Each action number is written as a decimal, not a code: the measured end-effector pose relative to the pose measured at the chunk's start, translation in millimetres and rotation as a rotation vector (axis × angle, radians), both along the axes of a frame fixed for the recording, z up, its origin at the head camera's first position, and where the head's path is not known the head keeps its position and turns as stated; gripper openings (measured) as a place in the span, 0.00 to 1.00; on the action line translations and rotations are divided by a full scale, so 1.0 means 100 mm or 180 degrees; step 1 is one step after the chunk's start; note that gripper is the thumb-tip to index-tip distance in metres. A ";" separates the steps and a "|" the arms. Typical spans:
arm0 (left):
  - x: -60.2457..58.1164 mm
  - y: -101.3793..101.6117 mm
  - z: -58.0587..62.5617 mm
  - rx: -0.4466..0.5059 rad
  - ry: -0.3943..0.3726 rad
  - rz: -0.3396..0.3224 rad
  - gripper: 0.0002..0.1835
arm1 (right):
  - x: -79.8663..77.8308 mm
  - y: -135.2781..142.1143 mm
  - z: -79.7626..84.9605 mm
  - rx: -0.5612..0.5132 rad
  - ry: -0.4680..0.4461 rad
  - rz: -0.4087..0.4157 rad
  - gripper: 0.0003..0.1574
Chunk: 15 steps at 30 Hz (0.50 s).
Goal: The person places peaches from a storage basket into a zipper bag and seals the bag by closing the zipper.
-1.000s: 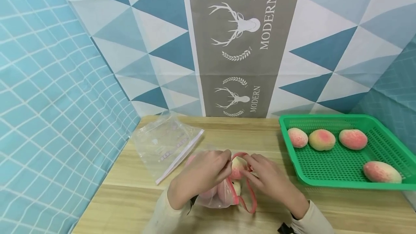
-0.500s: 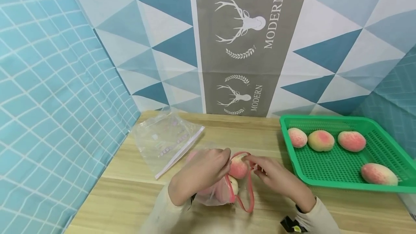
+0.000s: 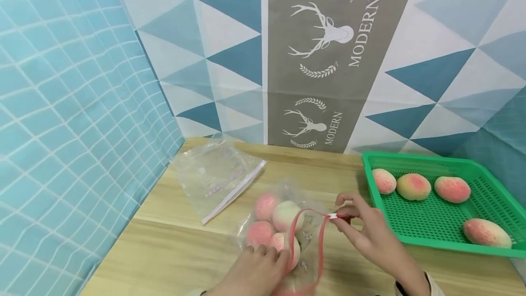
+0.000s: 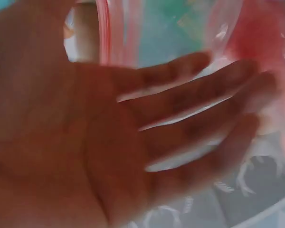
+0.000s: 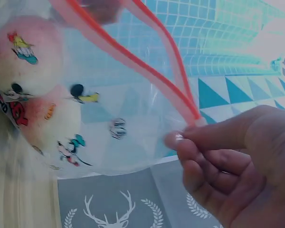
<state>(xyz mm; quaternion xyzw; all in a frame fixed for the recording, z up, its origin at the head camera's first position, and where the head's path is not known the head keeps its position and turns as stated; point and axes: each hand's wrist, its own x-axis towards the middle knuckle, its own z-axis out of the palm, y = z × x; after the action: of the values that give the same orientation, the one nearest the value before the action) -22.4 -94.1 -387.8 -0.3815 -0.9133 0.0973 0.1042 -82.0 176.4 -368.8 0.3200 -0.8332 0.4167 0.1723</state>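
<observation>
A clear zip bag [image 3: 308,245] with a pink-red edge lies in front of me, its mouth parted. Several pink and cream peaches [image 3: 260,233] sit inside. My right hand [image 3: 367,232] pinches the far corner of the mouth beside a white slider [image 3: 332,216]. In the right wrist view, thumb and fingertips meet there, and cartoon prints cover the bag's film. Over the near side of the bag, my left hand [image 3: 256,272] rests with its fingers against the lower peaches. The left wrist view shows those fingers [image 4: 185,99] stretched out, slightly spread and blurred.
A green basket [image 3: 448,245] holding several peaches [image 3: 487,233] stands at the right. Another clear zip bag [image 3: 218,168], flat and with a white closure strip, lies at the back left of the wooden table [image 3: 164,255]. Printed cloth walls border the back and sides.
My right hand has left the peach in the bag's mouth and moved to the corner. The left hand has let go of the edge and come nearer. That peach now lies deeper inside.
</observation>
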 end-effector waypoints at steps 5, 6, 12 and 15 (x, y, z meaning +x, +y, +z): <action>-0.21 -0.19 0.15 0.0895 -0.0182 -0.0276 0.08 | -0.03 0.12 0.11 -0.0164 0.0436 -0.0450 0.28; -0.27 -0.26 0.20 0.1103 -0.0155 -0.0339 0.08 | -0.03 0.14 0.14 -0.0163 0.0539 -0.0536 0.27; -0.65 -0.66 0.51 0.1781 0.0907 -0.0151 0.05 | -0.07 0.20 0.35 -0.0042 0.0872 -0.0736 0.25; -0.74 -0.69 0.58 0.1769 0.1081 0.0144 0.11 | -0.06 0.19 0.35 -0.0061 0.0816 -0.0652 0.23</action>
<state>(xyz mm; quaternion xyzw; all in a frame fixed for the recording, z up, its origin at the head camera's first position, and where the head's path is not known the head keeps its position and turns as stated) -96.1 -163.1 -330.3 -0.2965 -0.8827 -0.0912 0.3530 -87.9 195.0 -333.9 0.2823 -0.8286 0.3607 0.3218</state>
